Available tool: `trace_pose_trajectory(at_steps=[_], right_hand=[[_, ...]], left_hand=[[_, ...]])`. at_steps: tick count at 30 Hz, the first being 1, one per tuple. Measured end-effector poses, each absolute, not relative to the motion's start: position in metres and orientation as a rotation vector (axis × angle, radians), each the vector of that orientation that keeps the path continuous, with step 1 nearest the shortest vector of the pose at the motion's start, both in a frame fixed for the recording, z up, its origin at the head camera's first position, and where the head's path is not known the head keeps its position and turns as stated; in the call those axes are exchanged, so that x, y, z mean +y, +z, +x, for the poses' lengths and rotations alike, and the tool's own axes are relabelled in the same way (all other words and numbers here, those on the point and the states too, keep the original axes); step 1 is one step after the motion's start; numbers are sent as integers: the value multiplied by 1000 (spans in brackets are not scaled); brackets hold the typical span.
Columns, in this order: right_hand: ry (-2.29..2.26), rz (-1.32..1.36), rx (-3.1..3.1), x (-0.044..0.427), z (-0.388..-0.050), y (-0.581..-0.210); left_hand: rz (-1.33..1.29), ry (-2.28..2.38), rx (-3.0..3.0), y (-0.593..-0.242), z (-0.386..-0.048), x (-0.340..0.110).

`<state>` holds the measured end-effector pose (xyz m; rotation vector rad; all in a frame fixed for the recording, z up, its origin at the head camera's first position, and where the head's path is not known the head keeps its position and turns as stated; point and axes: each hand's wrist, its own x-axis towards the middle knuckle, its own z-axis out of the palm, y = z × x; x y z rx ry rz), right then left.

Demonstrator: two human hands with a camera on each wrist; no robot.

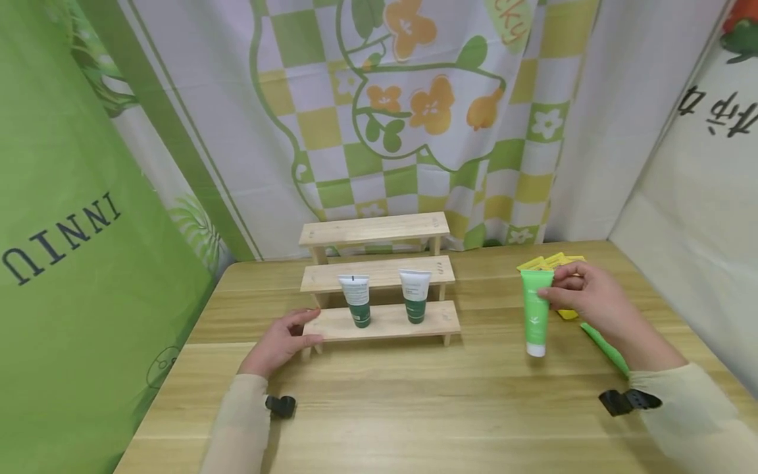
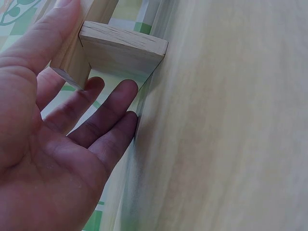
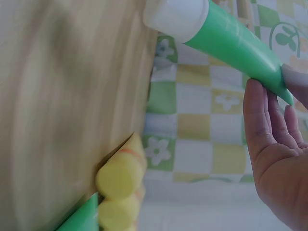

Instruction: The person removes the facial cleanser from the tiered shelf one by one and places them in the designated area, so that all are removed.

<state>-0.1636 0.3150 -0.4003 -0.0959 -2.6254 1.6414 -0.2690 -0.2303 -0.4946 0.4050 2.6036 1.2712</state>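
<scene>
My right hand pinches a light green squeeze tube by its flat end, between thumb and fingers. The tube hangs upright with its white cap down, held above the table. At the left end of a three-step wooden stand, my left hand holds the lowest board, thumb at its front and index finger behind. Its other fingers stretch out below the board. On that lowest step stand two white-and-green tubes, a left one and a right one, apart from each other.
Several yellow tubes lie on the table behind my right hand, partly hidden by it. Another green tube lies beneath my right wrist. A patterned curtain hangs behind the wooden table, with cloth at both sides.
</scene>
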Motion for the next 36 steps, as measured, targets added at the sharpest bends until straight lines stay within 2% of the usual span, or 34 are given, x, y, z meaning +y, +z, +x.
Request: trace_pose_trajectory(at_steps=[17, 36], right_hand=[[1527, -172, -2760, 355, -139, -433], [1414, -330, -2994, 377, -145, -447]], left_hand=[[400, 1238, 2618, -495, -269, -233], [430, 1251, 2615, -496, -270, -232]])
